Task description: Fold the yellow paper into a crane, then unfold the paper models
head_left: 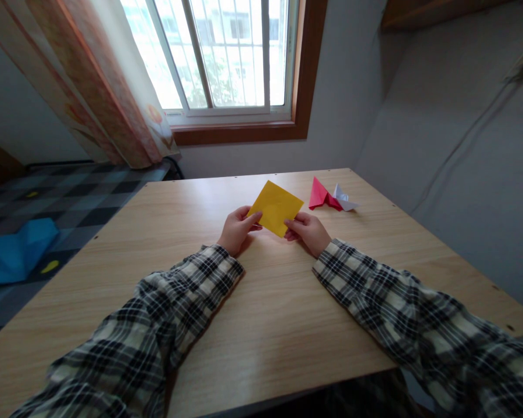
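A square of yellow paper (277,204) is held up slightly above the wooden table, turned with one corner pointing away from me. My left hand (237,227) pinches its left side, thumb on top and fingers underneath. On the lower right edge, my right hand (308,230) grips the same sheet in a like way. Faint crease marks show on the yellow surface. Its underside and most of my fingertips are hidden. Past my right hand, a red folded paper piece (321,195) rests on the table, touching or close beside a white folded paper piece (345,199).
The light wooden table (261,325) spreads under both forearms. Left of it, a blue folded paper (20,249) lies on a checked bedspread (91,200). A window (226,58) and curtain (100,81) are ahead; a cable (462,142) hangs along the right wall.
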Demonstrator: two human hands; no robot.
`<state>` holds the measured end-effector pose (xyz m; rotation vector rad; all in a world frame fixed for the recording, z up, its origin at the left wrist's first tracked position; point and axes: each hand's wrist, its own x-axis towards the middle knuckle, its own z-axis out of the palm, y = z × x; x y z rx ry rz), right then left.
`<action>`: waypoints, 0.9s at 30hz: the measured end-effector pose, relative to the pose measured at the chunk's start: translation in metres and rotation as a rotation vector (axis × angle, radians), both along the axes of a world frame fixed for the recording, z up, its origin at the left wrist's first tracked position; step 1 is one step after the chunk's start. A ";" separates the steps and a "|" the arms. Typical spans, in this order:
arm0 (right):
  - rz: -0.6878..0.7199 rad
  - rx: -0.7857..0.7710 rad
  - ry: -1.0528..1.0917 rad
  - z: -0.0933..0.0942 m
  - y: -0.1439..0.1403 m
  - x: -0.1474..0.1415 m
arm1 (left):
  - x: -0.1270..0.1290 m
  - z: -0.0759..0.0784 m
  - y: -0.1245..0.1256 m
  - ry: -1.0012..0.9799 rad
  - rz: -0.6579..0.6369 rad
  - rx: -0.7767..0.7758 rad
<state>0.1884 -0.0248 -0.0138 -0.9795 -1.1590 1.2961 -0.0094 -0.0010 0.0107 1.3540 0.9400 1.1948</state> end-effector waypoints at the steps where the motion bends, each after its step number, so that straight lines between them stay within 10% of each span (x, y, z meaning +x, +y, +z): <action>1: -0.001 0.001 -0.003 0.000 0.000 0.000 | 0.000 0.000 0.000 0.004 0.006 0.008; 27: -0.088 -0.046 0.046 0.009 -0.003 -0.002 | 0.001 -0.007 0.003 0.005 -0.064 0.053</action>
